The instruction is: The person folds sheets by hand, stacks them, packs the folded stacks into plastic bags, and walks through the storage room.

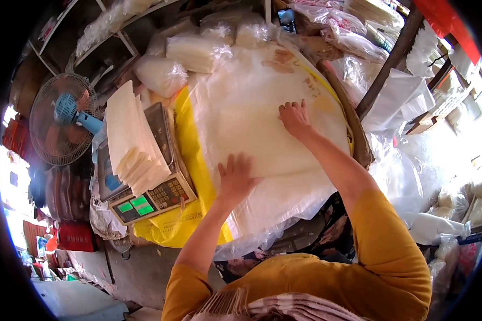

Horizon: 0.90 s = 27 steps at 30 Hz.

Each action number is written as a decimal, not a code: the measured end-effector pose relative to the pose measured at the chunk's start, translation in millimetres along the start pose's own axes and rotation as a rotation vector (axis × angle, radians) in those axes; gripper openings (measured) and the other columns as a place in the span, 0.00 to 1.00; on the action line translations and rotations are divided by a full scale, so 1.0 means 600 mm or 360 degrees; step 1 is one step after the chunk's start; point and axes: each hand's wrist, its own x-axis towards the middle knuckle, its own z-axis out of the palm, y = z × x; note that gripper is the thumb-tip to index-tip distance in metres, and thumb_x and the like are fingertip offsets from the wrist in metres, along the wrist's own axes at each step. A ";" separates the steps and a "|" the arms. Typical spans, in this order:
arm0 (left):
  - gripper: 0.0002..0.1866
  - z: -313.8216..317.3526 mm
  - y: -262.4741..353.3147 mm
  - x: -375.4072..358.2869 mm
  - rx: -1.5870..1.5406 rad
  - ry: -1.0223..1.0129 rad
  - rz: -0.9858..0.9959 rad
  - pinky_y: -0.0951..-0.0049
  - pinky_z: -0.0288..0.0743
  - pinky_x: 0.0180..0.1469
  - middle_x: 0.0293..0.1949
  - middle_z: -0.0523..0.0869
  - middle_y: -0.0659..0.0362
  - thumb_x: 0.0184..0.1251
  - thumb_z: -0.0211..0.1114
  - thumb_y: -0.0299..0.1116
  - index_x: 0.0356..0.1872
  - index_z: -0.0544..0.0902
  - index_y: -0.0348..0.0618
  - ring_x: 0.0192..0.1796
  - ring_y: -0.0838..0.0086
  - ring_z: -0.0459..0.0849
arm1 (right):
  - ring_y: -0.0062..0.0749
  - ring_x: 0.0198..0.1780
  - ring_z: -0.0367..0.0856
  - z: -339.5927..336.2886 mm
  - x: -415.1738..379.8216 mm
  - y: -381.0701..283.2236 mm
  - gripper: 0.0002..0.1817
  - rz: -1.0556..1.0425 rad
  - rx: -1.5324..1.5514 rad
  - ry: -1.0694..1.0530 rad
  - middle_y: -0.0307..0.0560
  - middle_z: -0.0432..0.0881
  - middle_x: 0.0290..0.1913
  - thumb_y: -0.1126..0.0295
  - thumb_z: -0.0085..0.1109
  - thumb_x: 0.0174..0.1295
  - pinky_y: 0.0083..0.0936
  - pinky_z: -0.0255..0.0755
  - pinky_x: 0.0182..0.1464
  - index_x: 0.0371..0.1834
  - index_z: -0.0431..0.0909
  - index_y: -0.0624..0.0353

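Observation:
A thin, cream-coloured rectangular sheet point(246, 136) lies flat on the plastic-covered worktop point(300, 187) in front of me. My left hand point(235, 175) rests at its near left edge, fingers spread and slightly smeared by motion. Over at the far right part of the sheet is my right hand point(295, 119), palm down with its fingers apart. Neither hand is closed around anything. To the left, a stack of folded cream sheets point(136, 139) sits on a digital scale point(152, 203) whose green displays are lit.
Filled clear plastic bags point(198, 52) line the back of the worktop. A yellow plastic sheet point(185, 139) runs under its left side. A blue fan point(67, 112) stands far left. At the right are a dark wooden post point(388, 67) and loose clear plastic bags point(393, 171).

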 end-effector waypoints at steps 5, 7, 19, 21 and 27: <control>0.36 0.019 -0.007 0.000 -0.0009 0.0069 0.0042 0.36 0.41 0.66 0.70 0.53 0.49 0.63 0.53 0.56 0.68 0.58 0.47 0.71 0.47 0.48 | 0.49 0.64 0.62 -0.031 -0.122 -0.043 0.22 -0.0048 0.0264 0.0185 0.53 0.65 0.63 0.61 0.53 0.60 0.59 0.51 0.64 0.58 0.68 0.56; 0.36 0.016 -0.003 0.000 -0.0060 0.0031 0.0011 0.36 0.40 0.66 0.71 0.50 0.50 0.63 0.54 0.53 0.68 0.58 0.47 0.72 0.48 0.45 | 0.52 0.68 0.56 -0.024 -0.186 -0.067 0.24 -0.0158 0.0336 0.0288 0.53 0.61 0.66 0.59 0.51 0.62 0.60 0.48 0.65 0.61 0.66 0.55; 0.23 -0.109 -0.003 -0.045 -0.0230 0.0866 0.0179 0.62 0.70 0.50 0.44 0.82 0.52 0.48 0.67 0.28 0.49 0.74 0.44 0.47 0.56 0.79 | 0.43 0.59 0.70 -0.138 -0.208 -0.142 0.22 -0.0514 0.0529 0.0008 0.53 0.73 0.56 0.74 0.50 0.57 0.53 0.58 0.62 0.57 0.66 0.56; 0.28 -0.110 -0.003 -0.048 -0.0788 0.1334 -0.0159 0.64 0.68 0.54 0.49 0.78 0.52 0.49 0.69 0.29 0.54 0.70 0.43 0.53 0.59 0.76 | 0.40 0.52 0.76 -0.165 -0.215 -0.135 0.24 -0.0673 0.0571 0.0412 0.47 0.78 0.49 0.79 0.52 0.49 0.45 0.64 0.59 0.54 0.70 0.57; 0.31 -0.035 -0.036 -0.086 -0.1044 0.1470 0.0051 0.65 0.57 0.67 0.59 0.70 0.48 0.52 0.66 0.21 0.59 0.67 0.39 0.64 0.60 0.67 | 0.40 0.50 0.76 -0.165 -0.321 -0.062 0.19 -0.0834 0.0907 0.0575 0.46 0.80 0.45 0.77 0.58 0.45 0.37 0.68 0.54 0.45 0.77 0.59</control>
